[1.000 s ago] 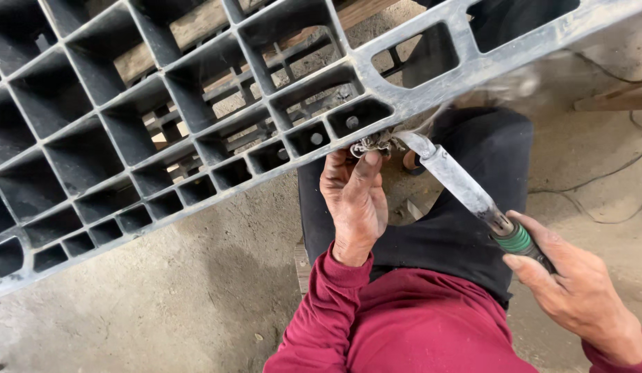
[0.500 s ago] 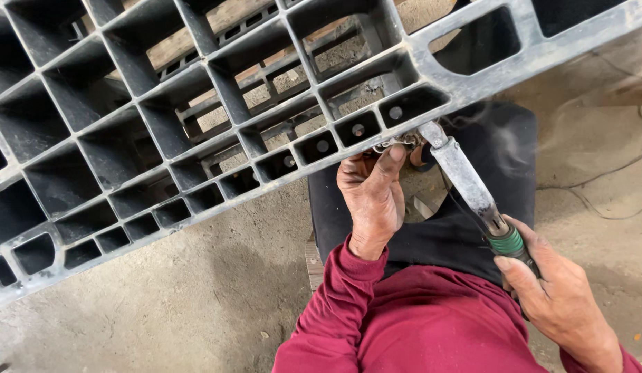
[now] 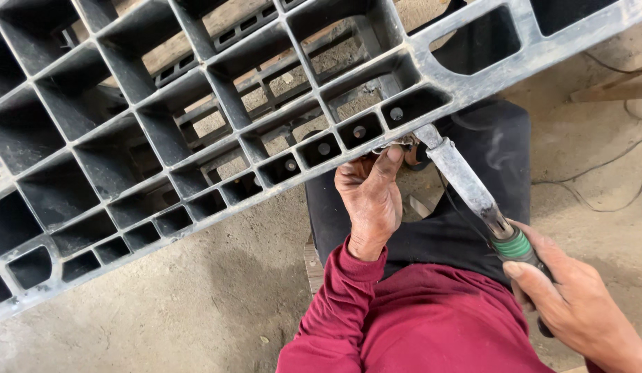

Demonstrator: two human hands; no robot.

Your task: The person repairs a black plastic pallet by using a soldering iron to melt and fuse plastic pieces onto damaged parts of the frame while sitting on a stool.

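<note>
A large grey plastic pallet (image 3: pixel 196 138) with a grid of open cells lies tilted across my lap. My left hand (image 3: pixel 369 197) pinches a small piece of metal mesh (image 3: pixel 397 145) against the underside of the pallet's near edge. My right hand (image 3: pixel 576 297) grips the green-banded handle of a long metal soldering iron (image 3: pixel 466 183). Its tip touches the pallet edge right beside the mesh, and thin smoke rises there. I wear a dark red long-sleeved shirt and black trousers.
Bare dusty concrete floor (image 3: pixel 162 304) lies below and to the left. Thin cables (image 3: pixel 597 186) trail over the floor at the right, next to a wooden strip (image 3: pixel 611 91). Wooden boards show through the pallet's cells at the top.
The view has shifted, so the pallet sits further right and up in frame. The iron's tip stays at the pallet edge, the thick smoke has thinned, and my left hand keeps the mesh pressed.
</note>
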